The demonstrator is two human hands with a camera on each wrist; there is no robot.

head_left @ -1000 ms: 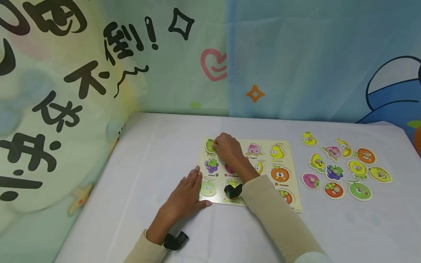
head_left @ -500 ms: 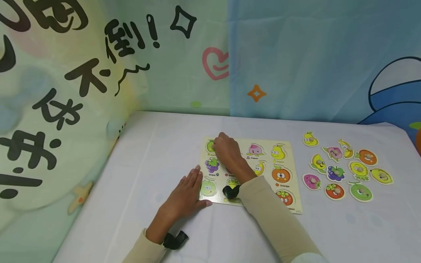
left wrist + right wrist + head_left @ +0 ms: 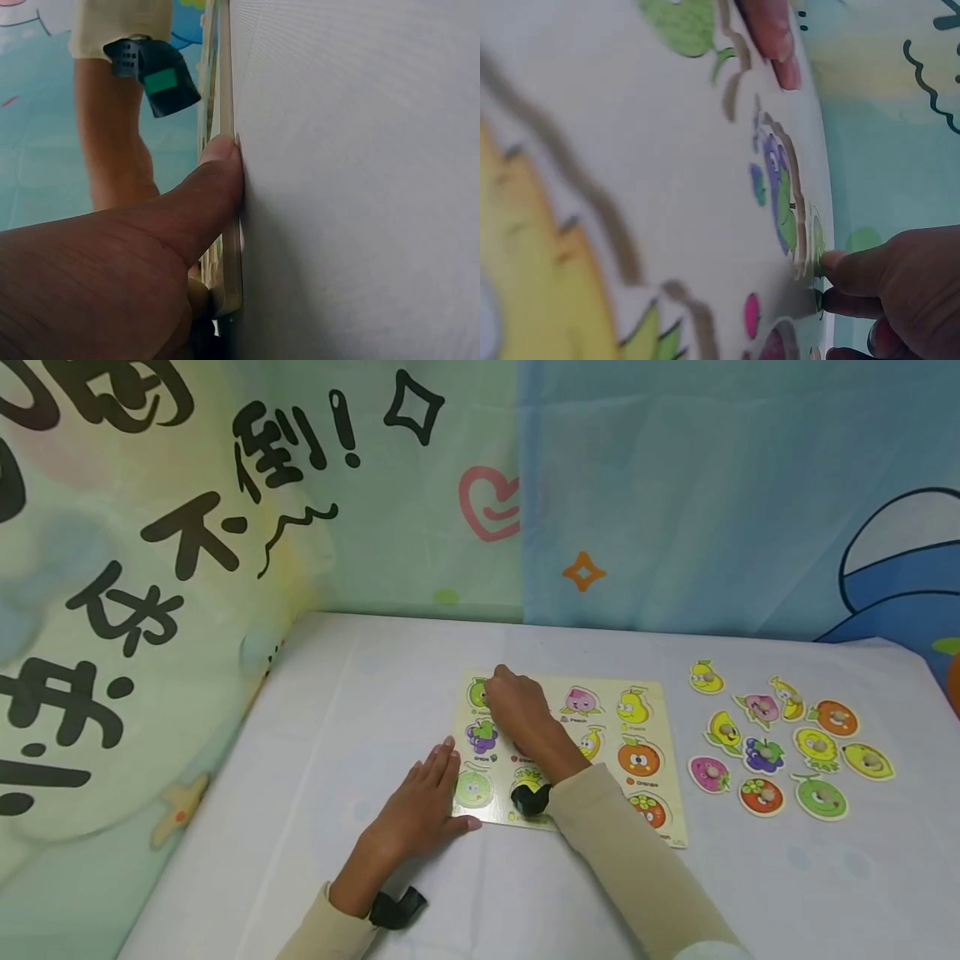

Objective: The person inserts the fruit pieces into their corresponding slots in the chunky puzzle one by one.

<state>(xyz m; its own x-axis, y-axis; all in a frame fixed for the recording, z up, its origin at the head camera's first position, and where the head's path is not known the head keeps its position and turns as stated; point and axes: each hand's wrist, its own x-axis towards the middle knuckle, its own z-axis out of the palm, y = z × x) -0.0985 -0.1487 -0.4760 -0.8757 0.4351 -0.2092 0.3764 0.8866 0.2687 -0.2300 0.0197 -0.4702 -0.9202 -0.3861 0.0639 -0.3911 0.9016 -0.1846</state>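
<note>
A cream puzzle board (image 3: 555, 693) printed with fruit lies on the white table. At its far left corner my right hand (image 3: 519, 702) pinches a green apple piece (image 3: 477, 693), mostly covered by the fingers in the head view. From the right wrist view, thumb and fingertips meet at this piece along the board's edge. My left hand (image 3: 420, 806) lies with straight fingers along the board's left side. Its thumb (image 3: 217, 161) presses against the board's near edge in the left wrist view. Printed grapes (image 3: 482, 737) and a green melon (image 3: 473, 788) show between the hands.
Several loose knobbed fruit pieces lie right of the board, among them a grape piece (image 3: 763, 755), an orange piece (image 3: 835, 717), a green melon piece (image 3: 821, 797) and a lemon piece (image 3: 867, 761). Printed curtains (image 3: 675, 527) stand behind and left of the table.
The right hand stays at the far left corner with only a slight shift over the green apple piece. The left hand keeps its place, and the loose pieces lie as before.
</note>
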